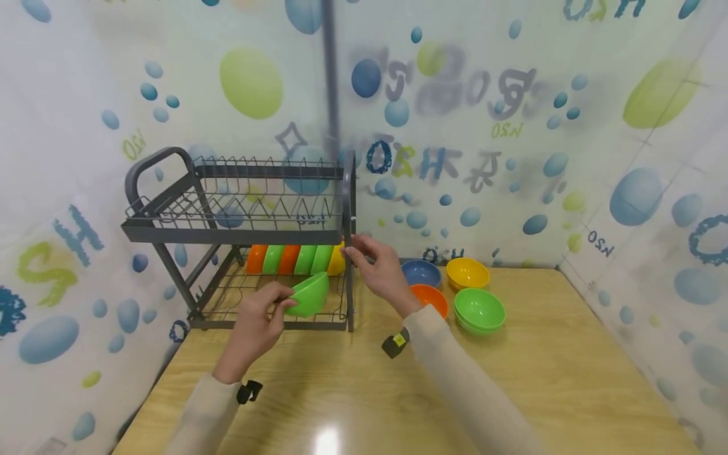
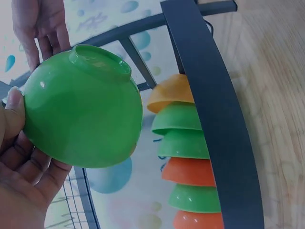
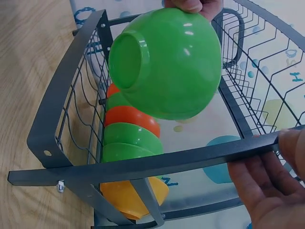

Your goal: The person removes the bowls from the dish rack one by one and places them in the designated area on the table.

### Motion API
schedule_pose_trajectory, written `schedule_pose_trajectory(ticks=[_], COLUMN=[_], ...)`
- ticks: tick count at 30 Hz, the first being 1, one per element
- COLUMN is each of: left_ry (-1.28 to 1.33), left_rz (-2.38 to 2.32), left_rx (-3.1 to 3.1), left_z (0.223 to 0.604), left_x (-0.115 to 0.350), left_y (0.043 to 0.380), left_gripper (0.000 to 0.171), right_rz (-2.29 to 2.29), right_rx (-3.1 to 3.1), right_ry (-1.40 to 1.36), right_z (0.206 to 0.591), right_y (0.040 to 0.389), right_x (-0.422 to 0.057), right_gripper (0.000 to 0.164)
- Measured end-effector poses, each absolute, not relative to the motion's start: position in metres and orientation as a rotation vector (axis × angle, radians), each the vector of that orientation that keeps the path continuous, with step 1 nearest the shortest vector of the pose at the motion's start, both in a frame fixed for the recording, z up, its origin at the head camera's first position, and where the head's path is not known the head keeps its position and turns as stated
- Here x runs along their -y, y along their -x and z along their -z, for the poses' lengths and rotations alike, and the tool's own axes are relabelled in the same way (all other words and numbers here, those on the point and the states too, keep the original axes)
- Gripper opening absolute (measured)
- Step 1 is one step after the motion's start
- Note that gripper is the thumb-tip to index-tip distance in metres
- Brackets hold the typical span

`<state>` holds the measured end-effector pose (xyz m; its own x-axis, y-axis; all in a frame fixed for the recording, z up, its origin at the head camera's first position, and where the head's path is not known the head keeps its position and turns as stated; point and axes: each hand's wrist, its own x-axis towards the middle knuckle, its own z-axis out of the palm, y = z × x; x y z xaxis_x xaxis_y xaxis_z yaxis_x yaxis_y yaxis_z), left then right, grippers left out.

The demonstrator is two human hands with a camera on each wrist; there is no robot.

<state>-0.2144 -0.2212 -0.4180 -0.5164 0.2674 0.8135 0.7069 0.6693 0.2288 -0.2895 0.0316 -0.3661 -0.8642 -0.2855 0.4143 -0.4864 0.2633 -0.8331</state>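
My left hand (image 1: 258, 322) pinches a green bowl (image 1: 309, 296) by its rim, tilted on its side in front of the lower tier of a dark grey dish rack (image 1: 239, 237). In the left wrist view the bowl's foot ring points upward and away from the palm. My right hand (image 1: 380, 268) grips the rack's right upright post, thumb on one side and fingers on the other, as the right wrist view shows. Behind the held bowl, several orange, green and yellow bowls (image 3: 131, 138) stand on edge in a row on the lower tier.
Right of the rack on the wooden table (image 1: 546, 366) are a blue bowl (image 1: 421, 273), a yellow bowl (image 1: 468, 273), an orange bowl (image 1: 432, 298) partly behind the right forearm, and stacked green bowls (image 1: 479, 309). A patterned curtain wall (image 1: 455, 158) closes off the back.
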Motion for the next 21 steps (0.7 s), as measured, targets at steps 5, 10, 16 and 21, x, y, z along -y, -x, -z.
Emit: schedule_pose_trajectory(ticks=[5,10,16,21], left_ry=[0.831,0.895,0.968,1.028], left_rz=[0.725,0.69,0.692,0.688], left_rx=[2.083,2.059,2.047,2.063], left_z=[0.416,0.414,0.413,0.415], left_x=[0.213,0.204,0.194,0.183], left_y=[0.21,0.207,0.201,0.197], left_gripper=[0.009,0.005,0.004,0.008], right_rz=[-1.614,-1.562,-1.288,-1.143], right_rx=[2.432,2.471,2.541,2.465], right_ry=[-0.753,-0.822,-0.938,-1.122], right_z=[0.367,0.369,0.375,0.379], right_y=[0.283,0.268,0.243,0.226], right_x=[-0.041,-0.055,-0.077,-0.091], right_gripper=[0.046,0.055,0.058,0.061])
